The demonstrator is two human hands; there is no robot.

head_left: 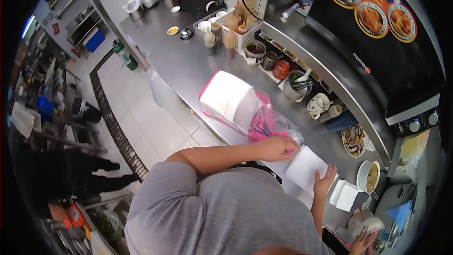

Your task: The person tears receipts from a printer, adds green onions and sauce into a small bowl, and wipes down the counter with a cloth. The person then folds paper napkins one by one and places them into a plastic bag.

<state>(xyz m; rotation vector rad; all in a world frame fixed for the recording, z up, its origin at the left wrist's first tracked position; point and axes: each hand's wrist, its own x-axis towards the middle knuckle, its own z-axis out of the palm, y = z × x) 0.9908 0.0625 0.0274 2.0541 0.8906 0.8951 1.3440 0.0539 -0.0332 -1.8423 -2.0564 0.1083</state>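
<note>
My left hand (277,149) is closed at the loose end of a clear plastic pack of white napkins (229,95) with pink printing. A bit of pink shows at its fingertips, and I cannot make out what they hold. My right hand (324,179) lies with its fingers spread on the right edge of a flat white stack of napkins (306,166). Just right of that hand is a smaller folded white stack (345,195). The big pack rests on its side on the steel counter (177,73).
Sauce bottles (229,42) in a white basket, jars and a steel pot (296,87) line the counter's back. Bowls of food (372,177) stand at right. Another person's hands (362,242) are at lower right. A dark-clothed person (71,172) is at left.
</note>
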